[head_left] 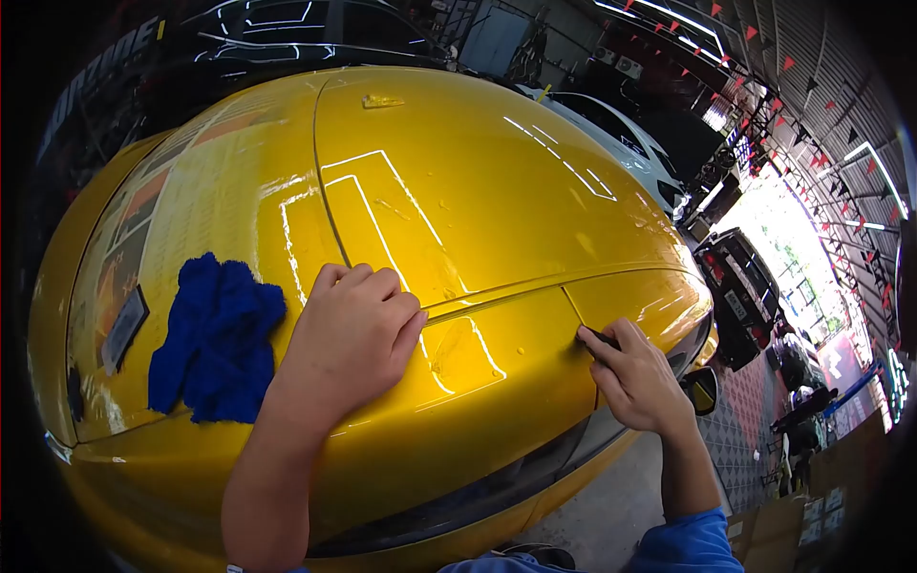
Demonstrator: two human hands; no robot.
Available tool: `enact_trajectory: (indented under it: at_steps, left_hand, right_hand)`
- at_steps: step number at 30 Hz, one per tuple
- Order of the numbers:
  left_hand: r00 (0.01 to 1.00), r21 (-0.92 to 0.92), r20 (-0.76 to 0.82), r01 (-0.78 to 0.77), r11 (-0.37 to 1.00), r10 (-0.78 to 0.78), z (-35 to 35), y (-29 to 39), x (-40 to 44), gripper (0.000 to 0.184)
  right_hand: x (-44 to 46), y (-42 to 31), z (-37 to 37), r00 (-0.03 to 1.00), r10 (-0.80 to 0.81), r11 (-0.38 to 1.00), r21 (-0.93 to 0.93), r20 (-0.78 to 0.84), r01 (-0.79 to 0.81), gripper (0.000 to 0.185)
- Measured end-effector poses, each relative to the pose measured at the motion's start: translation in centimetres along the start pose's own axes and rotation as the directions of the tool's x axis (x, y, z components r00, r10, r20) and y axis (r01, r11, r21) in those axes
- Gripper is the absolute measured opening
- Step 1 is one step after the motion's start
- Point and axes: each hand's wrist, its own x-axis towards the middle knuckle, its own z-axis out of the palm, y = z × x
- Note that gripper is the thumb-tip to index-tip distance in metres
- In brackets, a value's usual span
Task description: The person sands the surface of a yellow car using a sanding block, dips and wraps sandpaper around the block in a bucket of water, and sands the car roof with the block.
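A glossy yellow car body (535, 220) spreads out beneath both of my hands. My left hand (353, 325) rests with curled fingers by the meeting of two panel seams; whatever its fingertips pinch is hidden. Between the fingers of my right hand (635, 377) is a small black tool (599, 338), its tip at a short seam near the car's edge. The exact kind of tool is unclear. A crumpled blue cloth (218, 339) lies on the bodywork left of my left hand. Beside it sits a flat grey card-like piece with a dark edge (124, 329).
A small yellow piece (383, 101) lies on the far part of the panel. Behind the car are a dark vehicle (315, 33) and a white car (611, 124). Another dark vehicle (735, 296) stands at the right, near cardboard boxes (802, 516). A side mirror (702, 390) sticks out beyond my right hand.
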Motion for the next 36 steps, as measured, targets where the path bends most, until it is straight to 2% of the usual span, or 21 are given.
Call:
enact_trajectory:
  at_steps: [14, 18, 21, 24, 27, 30, 34, 36]
  left_hand:
    - [1.000, -0.031, 0.005, 0.000, 1.000, 0.000, 0.3, 0.2, -0.2, 0.013]
    - [0.999, -0.012, -0.033, 0.003, 1.000, -0.003, 0.2, 0.1, -0.3, 0.013]
    - [1.000, -0.052, 0.011, 0.007, 0.999, -0.006, 0.5, 0.1, -0.2, 0.013]
    - [1.000, -0.047, -0.024, -0.005, 0.999, 0.003, 0.0, -0.1, -0.2, 0.013]
    - [0.995, -0.022, -0.091, -0.035, 0.999, 0.032, 0.1, -0.1, -0.2, 0.014]
    - [0.998, -0.051, -0.055, -0.033, 0.998, 0.030, 0.3, 0.2, -0.1, 0.015]
    - [0.998, -0.009, -0.063, -0.025, 1.000, 0.024, 0.2, -0.4, -0.4, 0.018]
    - [0.998, -0.040, -0.035, -0.052, 0.998, 0.050, 0.6, -0.1, -0.3, 0.019]
  right_hand:
    - [1.2, 0.0, 0.2, 0.998, 0.060, 0.997, 0.053, 0.020, -0.061, 0.046]
    - [2.2, -0.2, 0.6, 0.999, 0.037, 0.999, 0.002, -0.003, -0.037, 0.045]
    - [4.6, 0.5, 0.8, 1.000, -0.013, 1.000, 0.000, -0.014, 0.013, 0.046]
    - [3.0, -0.3, 0.5, 0.999, 0.023, 1.000, 0.012, 0.023, -0.024, 0.045]
    - [3.7, 0.4, 0.7, 0.999, -0.030, 1.000, 0.007, 0.028, 0.030, 0.044]
    - [5.5, 0.0, 0.9, 0.999, -0.036, 0.997, 0.062, -0.002, 0.036, 0.045]
    - [4.3, 0.1, 1.1, 0.999, -0.046, 0.999, -0.020, 0.018, 0.046, 0.045]
    - [5.5, -0.4, 1.0, 0.999, -0.046, 0.999, -0.001, 0.021, 0.046, 0.046]
